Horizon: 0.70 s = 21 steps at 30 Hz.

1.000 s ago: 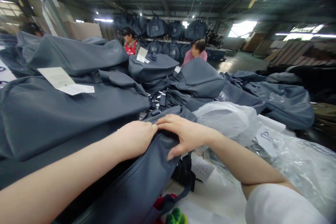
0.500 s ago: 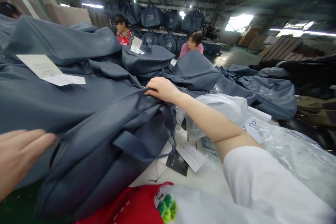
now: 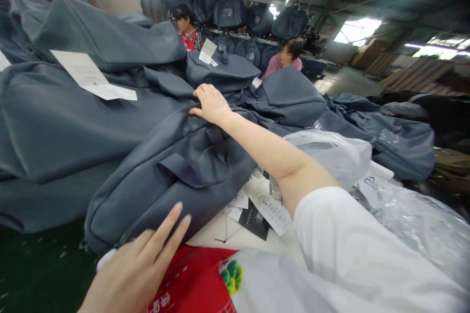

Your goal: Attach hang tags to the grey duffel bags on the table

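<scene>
A grey-blue fabric bag with a strap handle lies tilted in front of me, leaning on a big pile of the same bags. My right hand reaches forward and grips the bag's far top edge, fingers curled over it. My left hand is low and near, fingers stretched out, its fingertips touching the bag's near lower edge. Paper tags lie beneath the bag on the white table.
More grey bags spread to the right, with clear plastic wrapping in front of them. Two people work behind the piles; dark bags hang on a rack at the back. A paper sheet rests on the left pile.
My right hand has pushed the bag's top edge farther away and up onto the pile. My left hand has come in from the far left to the bag's near edge.
</scene>
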Available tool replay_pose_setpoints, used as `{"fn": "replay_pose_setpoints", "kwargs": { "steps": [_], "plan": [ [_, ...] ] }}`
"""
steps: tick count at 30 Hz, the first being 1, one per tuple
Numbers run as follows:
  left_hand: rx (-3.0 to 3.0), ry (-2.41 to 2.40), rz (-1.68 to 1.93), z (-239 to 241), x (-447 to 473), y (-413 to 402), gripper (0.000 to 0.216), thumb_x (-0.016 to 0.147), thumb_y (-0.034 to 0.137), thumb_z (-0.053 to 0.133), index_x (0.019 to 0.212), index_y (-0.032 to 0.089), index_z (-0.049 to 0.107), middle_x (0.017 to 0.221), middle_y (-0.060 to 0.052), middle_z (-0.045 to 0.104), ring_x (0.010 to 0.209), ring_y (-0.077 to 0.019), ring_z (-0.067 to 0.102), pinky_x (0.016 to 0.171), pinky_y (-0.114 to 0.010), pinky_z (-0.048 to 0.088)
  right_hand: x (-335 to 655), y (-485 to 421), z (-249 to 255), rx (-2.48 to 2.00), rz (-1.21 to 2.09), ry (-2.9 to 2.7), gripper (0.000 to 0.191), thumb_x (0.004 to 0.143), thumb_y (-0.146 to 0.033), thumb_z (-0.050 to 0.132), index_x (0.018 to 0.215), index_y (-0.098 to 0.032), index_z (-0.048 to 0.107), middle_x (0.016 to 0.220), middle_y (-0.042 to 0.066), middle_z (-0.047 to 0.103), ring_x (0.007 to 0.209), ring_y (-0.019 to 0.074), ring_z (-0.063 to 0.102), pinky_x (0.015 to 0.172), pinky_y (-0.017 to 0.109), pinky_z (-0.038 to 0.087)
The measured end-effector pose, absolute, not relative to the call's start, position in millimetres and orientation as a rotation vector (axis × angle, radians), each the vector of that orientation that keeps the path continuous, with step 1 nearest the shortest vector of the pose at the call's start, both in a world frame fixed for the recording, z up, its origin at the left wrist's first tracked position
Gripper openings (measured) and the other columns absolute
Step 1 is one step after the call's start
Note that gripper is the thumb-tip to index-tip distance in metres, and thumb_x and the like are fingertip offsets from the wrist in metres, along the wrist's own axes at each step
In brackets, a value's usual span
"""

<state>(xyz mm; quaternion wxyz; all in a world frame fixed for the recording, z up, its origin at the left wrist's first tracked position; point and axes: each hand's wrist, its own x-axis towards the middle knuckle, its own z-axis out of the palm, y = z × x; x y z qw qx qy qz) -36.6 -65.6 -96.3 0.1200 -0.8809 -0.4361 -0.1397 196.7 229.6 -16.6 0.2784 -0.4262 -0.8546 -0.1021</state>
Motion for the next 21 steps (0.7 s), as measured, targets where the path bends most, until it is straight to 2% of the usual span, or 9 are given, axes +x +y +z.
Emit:
{"fn": "replay_pose_setpoints", "kwargs": {
  "steps": [4,7,9,11,13,14,16,18,21],
  "plan": [
    [-2.445,-1.659,-0.258,-97,-21,0,0.052,0.09,0.034,0.042,0.142,0.027,0.042,0.152,-0.01,0.034,0.076,-0.0259,0.067,0.06,-0.039,0.052,209,170,0,-0.99,-0.222,-2.263,0.031,0.087,-0.028,0.061,0.112,-0.01,0.056,0.12,0.014,0.052,0.117,0.0257,0.045,0.104,0.043,0.033],
    [-2.432,-1.813,-0.264,-102,-32,45,0.062,0.088,0.049,0.044,0.143,0.02,0.039,0.152,-0.013,0.033,0.095,-0.0331,0.066,0.07,-0.043,0.054,243,109,-2,-0.995,-0.047,-2.411,0.023,0.091,-0.028,0.052,0.106,-0.013,0.06,0.108,0.011,0.059,0.107,0.0232,0.051,0.1,0.041,0.037],
    [-2.484,-1.806,-0.292,-109,-41,60,0.064,0.087,0.052,0.045,0.142,0.019,0.039,0.151,-0.012,0.034,0.106,-0.0344,0.062,0.078,-0.043,0.053,274,70,-17,-1.014,0.205,-2.662,0.028,0.087,-0.035,0.058,0.107,-0.015,0.062,0.104,0.009,0.062,0.102,0.0218,0.056,0.096,0.038,0.041],
    [-2.504,-1.809,-0.314,-117,-45,64,0.063,0.088,0.054,0.043,0.141,0.019,0.039,0.151,-0.012,0.035,0.109,-0.0338,0.061,0.081,-0.041,0.052,305,33,-42,-1.106,0.529,-2.908,0.062,0.069,-0.047,0.074,0.121,-0.015,0.059,0.121,0.013,0.058,0.112,0.0259,0.054,0.099,0.038,0.04],
    [-2.502,-1.826,-0.314,-123,-45,60,0.062,0.088,0.056,0.042,0.139,0.02,0.041,0.151,-0.012,0.035,0.108,-0.0328,0.061,0.08,-0.04,0.053,331,1,-75,-1.393,0.733,-3.031,0.1,0.044,-0.051,0.085,0.131,-0.013,0.052,0.135,0.02,0.049,0.124,0.0357,0.046,0.105,0.043,0.035],
    [-2.503,-1.83,-0.312,-125,-45,58,0.062,0.088,0.056,0.041,0.138,0.019,0.042,0.151,-0.012,0.035,0.108,-0.0324,0.061,0.08,-0.04,0.053,341,-12,-92,-1.575,0.773,-3.043,0.113,0.036,-0.048,0.088,0.136,-0.012,0.048,0.142,0.023,0.041,0.13,0.0405,0.038,0.108,0.048,0.03],
    [-2.512,-1.835,-0.317,-127,-45,54,0.06,0.088,0.055,0.041,0.136,0.019,0.044,0.15,-0.011,0.036,0.109,-0.0319,0.061,0.081,-0.04,0.053,355,-34,-124,-1.902,0.734,-2.996,0.124,0.032,-0.034,0.09,0.143,-0.011,0.039,0.15,0.026,0.027,0.137,0.046,0.025,0.111,0.054,0.022],
    [-2.521,-1.841,-0.356,-128,-46,53,0.058,0.088,0.054,0.043,0.134,0.02,0.046,0.15,-0.011,0.037,0.112,-0.032,0.059,0.084,-0.04,0.053,364,-47,-148,-2.082,0.634,-2.894,0.116,0.042,-0.018,0.084,0.146,-0.011,0.034,0.153,0.025,0.022,0.139,0.0448,0.021,0.111,0.055,0.021],
    [-2.542,-1.84,-0.515,-126,-47,50,0.054,0.086,0.052,0.046,0.128,0.018,0.051,0.146,-0.012,0.042,0.12,-0.0332,0.054,0.095,-0.042,0.048,374,-49,-160,-2.039,0.67,-2.741,0.086,0.063,-0.007,0.064,0.144,-0.013,0.037,0.149,0.021,0.033,0.135,0.0341,0.037,0.11,0.046,0.029]
  ]
}}
